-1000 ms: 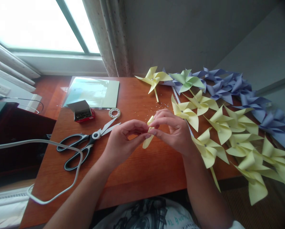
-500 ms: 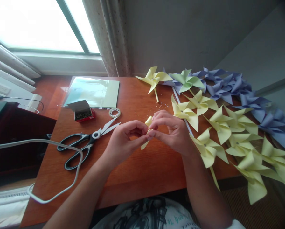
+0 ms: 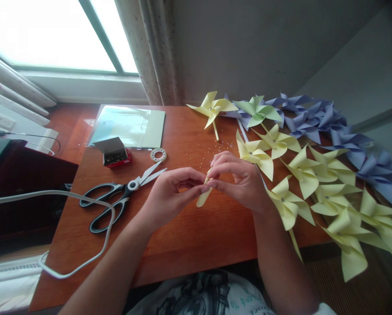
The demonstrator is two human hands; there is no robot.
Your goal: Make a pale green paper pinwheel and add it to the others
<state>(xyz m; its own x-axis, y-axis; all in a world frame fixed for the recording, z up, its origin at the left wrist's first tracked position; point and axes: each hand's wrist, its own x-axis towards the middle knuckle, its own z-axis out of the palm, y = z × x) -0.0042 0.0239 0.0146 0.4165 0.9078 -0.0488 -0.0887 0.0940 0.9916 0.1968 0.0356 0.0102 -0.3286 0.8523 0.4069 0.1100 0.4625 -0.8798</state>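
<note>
Between my two hands is a small piece of yellow paper [image 3: 204, 197], narrow and apparently rolled or folded. My left hand [image 3: 179, 190] pinches it with thumb and fingertips from the left. From the right, my right hand [image 3: 233, 177] closes its thumb and forefinger on the same piece. My fingers hide its middle, and its lower end sticks out below them. Large scissors [image 3: 132, 186] with black and grey handles lie with blades parted, left of my left hand. Finished yellow pinwheels [image 3: 254, 154] lie just past my right hand.
A red box [image 3: 117, 158] of small dark metal pieces, a tape roll [image 3: 158, 155] and a plastic-wrapped paper pack [image 3: 130, 127] lie at the back left. A white cable [image 3: 109, 227] loops over the left edge. Purple pinwheels [image 3: 314, 118] and a green pinwheel [image 3: 257, 110] fill the back right.
The yellow paper piece has turned between my fingertips, so less of its upper part shows above them. Both hands have shifted only slightly to the right.
</note>
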